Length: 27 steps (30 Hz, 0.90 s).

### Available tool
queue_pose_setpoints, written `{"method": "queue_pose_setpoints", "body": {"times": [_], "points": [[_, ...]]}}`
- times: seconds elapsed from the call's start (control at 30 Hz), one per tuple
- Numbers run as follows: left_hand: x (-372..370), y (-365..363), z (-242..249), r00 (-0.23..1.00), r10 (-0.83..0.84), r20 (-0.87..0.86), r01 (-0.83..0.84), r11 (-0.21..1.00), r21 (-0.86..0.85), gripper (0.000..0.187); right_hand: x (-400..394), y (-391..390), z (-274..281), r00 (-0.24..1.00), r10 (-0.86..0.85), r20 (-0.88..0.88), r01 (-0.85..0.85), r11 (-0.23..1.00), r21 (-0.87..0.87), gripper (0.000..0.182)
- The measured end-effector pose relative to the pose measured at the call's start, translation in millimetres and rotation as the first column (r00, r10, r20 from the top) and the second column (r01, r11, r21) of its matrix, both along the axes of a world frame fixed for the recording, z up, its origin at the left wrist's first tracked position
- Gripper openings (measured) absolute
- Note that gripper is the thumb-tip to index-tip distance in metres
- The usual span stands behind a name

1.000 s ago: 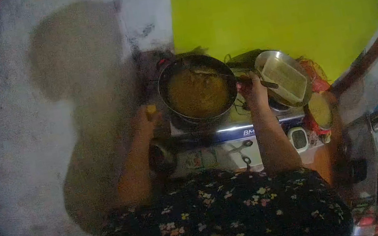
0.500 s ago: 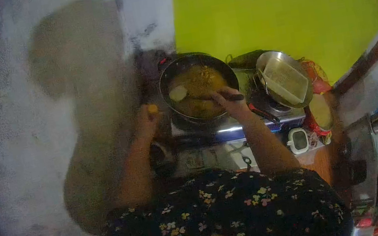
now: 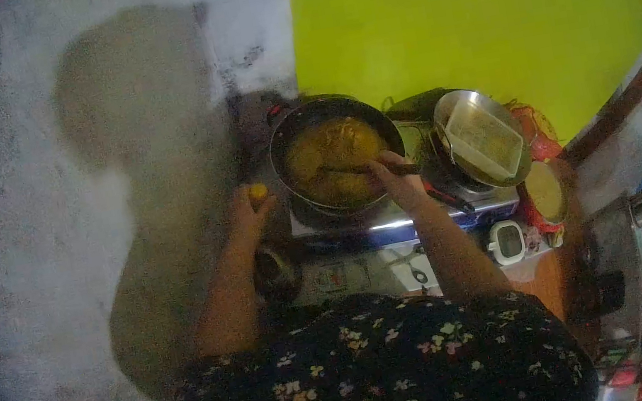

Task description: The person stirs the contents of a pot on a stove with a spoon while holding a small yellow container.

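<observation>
A dark wok [image 3: 278, 144] with yellow-brown food [image 3: 341, 143] in it sits on the left side of the stove [image 3: 392, 227]. My right hand [image 3: 394, 176] is closed round the handle of a dark utensil [image 3: 345, 168], whose far end rests in the food. Left of the wok, my left hand [image 3: 248, 209] holds a small yellow-orange thing [image 3: 257, 192] at its fingertips, too small to name.
Right of the wok stands a metal pan [image 3: 453, 106] holding a clear rectangular container [image 3: 486, 141]. A red-and-black handle [image 3: 448, 197] lies beside it. Nearer are a white-rimmed container [image 3: 507, 242] and a dark round pot [image 3: 275, 273]. Red packaging [image 3: 539, 134] is at the right.
The pale round piece seen at the wok's left is no longer visible. The utensil has shifted slightly in the food, and my left hand has moved slightly down and left.
</observation>
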State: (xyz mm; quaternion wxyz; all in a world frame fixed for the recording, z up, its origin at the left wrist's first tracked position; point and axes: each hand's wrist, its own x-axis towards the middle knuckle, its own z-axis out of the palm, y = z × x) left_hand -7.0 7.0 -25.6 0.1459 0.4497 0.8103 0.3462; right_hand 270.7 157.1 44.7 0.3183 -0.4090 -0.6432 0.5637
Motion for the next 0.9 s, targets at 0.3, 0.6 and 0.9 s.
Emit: {"method": "queue_pose_setpoints", "body": {"times": [0.3,0.6,0.9], "points": [[-1,1,-1,1.0,0.018,0.002,-0.018,1.0,-0.026,0.06,27,22,-1,0.91,-0.214,-0.356,0.187,0.976,-0.109,0.022],[3,-2,8,1.0,0.018,0.014,-0.018,1.0,-0.005,0.053,57,44,9,0.918,-0.241,-0.316,0.294,0.947,0.13,0.022],[5,-3,2,0.993,0.088,-0.074,-0.092,0.995,-0.047,0.059,51,13,22,0.883,-0.28,0.377,-0.173,0.552,0.816,0.014]]}}
